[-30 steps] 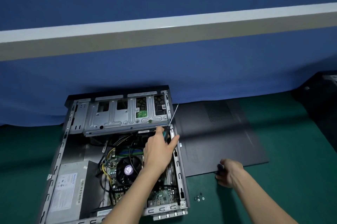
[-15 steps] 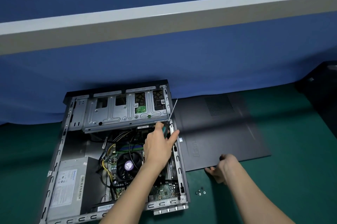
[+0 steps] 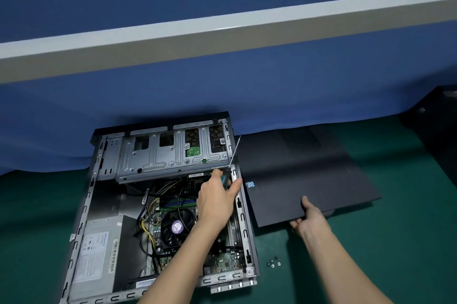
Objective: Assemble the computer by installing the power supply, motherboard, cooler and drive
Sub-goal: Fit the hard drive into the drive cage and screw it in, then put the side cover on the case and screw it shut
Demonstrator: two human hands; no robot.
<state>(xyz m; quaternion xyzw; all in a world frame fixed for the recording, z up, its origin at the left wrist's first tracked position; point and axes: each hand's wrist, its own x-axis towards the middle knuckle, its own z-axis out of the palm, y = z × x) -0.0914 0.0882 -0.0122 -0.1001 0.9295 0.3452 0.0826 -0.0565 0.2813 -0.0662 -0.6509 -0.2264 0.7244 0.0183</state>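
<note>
Now my right grip (image 3: 309, 219) has pinched up the side panel (image 3: 309, 175) by its edge, left grip (image 3: 215, 202) holding the screwdriver (image 3: 226, 176); parts seem in, so next I slide it onto the case (image 3: 243, 207).

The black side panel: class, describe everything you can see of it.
The side panel is a thin, flat, matt black sheet, seemingly metal, with a perforated vent patch near its far edge and a small blue sticker at its left. It lies on the green mat beside the open case. The right hand grips its near edge, thumb on top.
</note>
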